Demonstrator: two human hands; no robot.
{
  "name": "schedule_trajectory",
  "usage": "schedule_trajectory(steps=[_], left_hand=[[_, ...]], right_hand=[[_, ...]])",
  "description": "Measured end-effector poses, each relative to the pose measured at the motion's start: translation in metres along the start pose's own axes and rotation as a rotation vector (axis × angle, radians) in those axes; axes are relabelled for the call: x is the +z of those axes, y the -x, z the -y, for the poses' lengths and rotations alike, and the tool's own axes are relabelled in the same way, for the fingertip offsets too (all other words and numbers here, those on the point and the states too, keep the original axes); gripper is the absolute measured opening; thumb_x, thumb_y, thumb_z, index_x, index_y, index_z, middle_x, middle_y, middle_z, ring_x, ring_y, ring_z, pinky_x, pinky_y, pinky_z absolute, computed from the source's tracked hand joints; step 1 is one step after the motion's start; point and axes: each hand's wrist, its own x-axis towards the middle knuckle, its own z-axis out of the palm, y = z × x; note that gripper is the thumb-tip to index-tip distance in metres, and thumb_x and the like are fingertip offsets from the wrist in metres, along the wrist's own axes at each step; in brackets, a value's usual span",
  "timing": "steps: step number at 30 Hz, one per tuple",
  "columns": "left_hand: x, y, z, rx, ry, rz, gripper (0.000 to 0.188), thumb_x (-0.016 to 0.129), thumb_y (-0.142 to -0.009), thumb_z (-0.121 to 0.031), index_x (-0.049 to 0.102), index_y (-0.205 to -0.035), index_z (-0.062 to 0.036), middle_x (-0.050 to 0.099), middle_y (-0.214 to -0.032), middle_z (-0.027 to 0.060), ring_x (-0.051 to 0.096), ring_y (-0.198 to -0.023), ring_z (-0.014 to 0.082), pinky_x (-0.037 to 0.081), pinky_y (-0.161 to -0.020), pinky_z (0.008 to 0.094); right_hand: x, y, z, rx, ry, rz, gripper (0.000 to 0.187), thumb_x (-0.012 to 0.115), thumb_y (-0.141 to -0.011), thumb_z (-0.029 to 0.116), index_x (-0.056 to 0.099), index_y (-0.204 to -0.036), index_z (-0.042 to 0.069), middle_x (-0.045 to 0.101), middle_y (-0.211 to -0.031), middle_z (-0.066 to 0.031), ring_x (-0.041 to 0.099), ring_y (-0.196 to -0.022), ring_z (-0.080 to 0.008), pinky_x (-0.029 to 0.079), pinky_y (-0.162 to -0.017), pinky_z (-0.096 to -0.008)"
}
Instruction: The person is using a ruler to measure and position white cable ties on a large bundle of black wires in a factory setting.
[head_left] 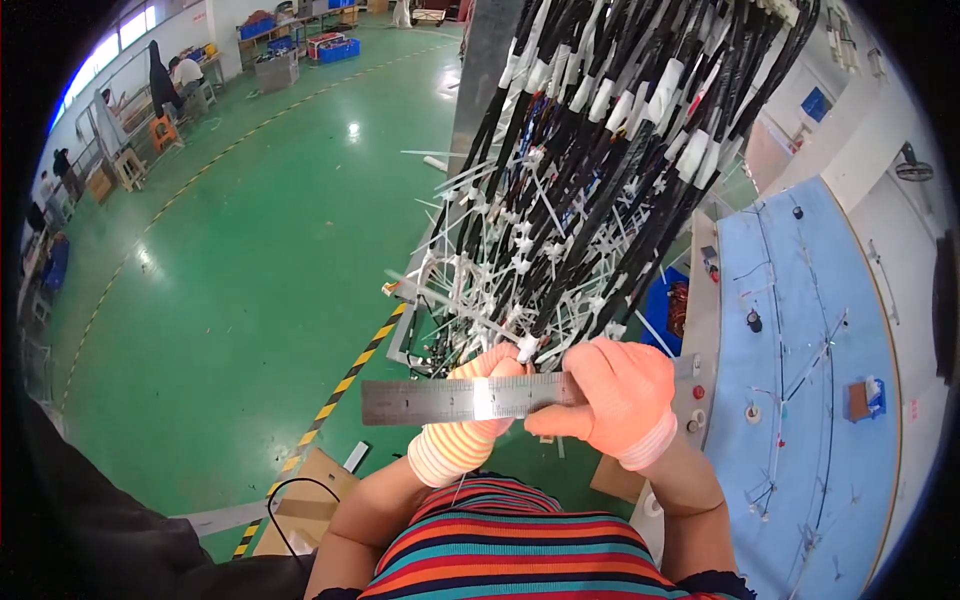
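Two gloved hands of yours meet at the lower end of the hanging cable bundle (600, 220). Your right hand (618, 395) is closed on the right end of a metal ruler (430, 402), its thumb stretched along the near face and its other fingers curled in. You have the ruler running almost level across the view, its left end sticking out past your left hand (488, 363), which it partly covers. That left hand sits behind the ruler, with its bent fingers showing above the upper edge, just beside a white connector (527, 346); you cannot tell from this view whether they grip it. Below the ruler, your left glove's striped cuff (448, 452) shows. White cable ties (547, 200) bristle among the black cables above both hands, and your striped shirt (510, 545) fills the lower edge.
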Motion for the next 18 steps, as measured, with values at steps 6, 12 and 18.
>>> schedule_trajectory(steps=[6,12,18], left_hand=[[-0.002,0.006,0.0,-0.37,0.97,0.095,0.056,0.074,-0.071,-0.046,0.057,-0.104,-0.0041,0.06,-0.091,0.0024,0.058,-0.076,0.0107,0.045,-0.062,0.0245],[0.001,0.01,0.006,-0.208,0.966,0.167,0.051,0.065,-0.079,-0.046,0.055,-0.107,-0.0039,0.054,-0.071,-0.0041,0.045,-0.057,0.0026,0.031,-0.047,0.019],[-0.001,0.004,-0.016,-0.528,0.972,0.217,0.064,0.064,-0.076,-0.056,0.055,-0.104,0.0009,0.036,-0.059,-0.0094,0.026,-0.045,0.0007,0.017,-0.04,0.018]], right_hand=[[0.012,-0.009,-0.002,0.002,-0.04,-0.022,0.053,0.067,-0.063,0.06,0.053,-0.069,0.01,0.042,-0.053,-0.002,0.046,-0.042,-0.0184,0.036,-0.04,-0.0287],[0.017,-0.014,-0.003,-0.055,-0.053,-0.06,0.056,0.067,-0.059,0.062,0.052,-0.067,0.009,0.04,-0.051,-0.0025,0.045,-0.041,-0.0186,0.035,-0.039,-0.0284],[0.029,-0.009,-0.014,-0.032,0.005,-0.137,0.061,0.064,-0.056,0.068,0.051,-0.064,0.008,0.038,-0.05,-0.002,0.042,-0.039,-0.0178,0.033,-0.038,-0.0283]])
